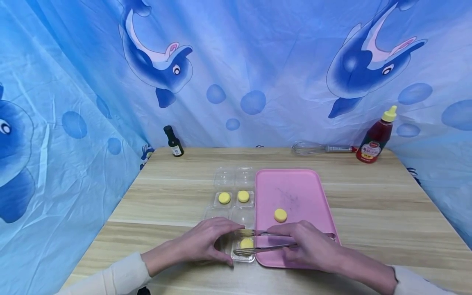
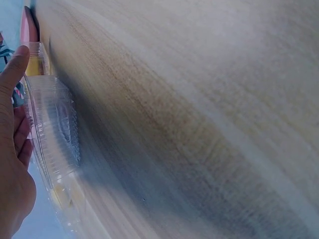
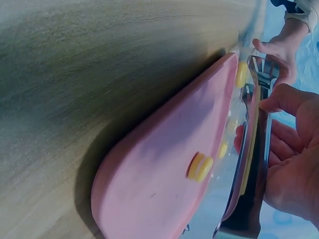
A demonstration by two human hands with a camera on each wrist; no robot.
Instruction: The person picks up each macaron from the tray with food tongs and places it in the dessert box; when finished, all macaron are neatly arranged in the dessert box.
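My left hand (image 1: pixel 210 239) holds the near part of a clear plastic container (image 1: pixel 241 216), thumb on its near side and fingers on the far side. My right hand (image 1: pixel 307 243) grips metal tongs (image 1: pixel 271 247) with fork-like tips. Their two tips lie on either side of a yellow macaron (image 1: pixel 246 244) in the near right compartment; whether they touch it I cannot tell. Two more, a left macaron (image 1: pixel 224 198) and a right macaron (image 1: pixel 243 196), sit in farther compartments. A loose macaron (image 3: pixel 200 167) rests on the pink tray (image 3: pixel 149 164).
At the back left of the wooden table (image 1: pixel 166 192) stands a small dark bottle (image 1: pixel 173 141). A whisk (image 1: pixel 321 148) lies along the back edge, beside a red sauce bottle (image 1: pixel 376 137) with a yellow cap. Behind them hangs a blue dolphin-print curtain (image 1: pixel 258 53).
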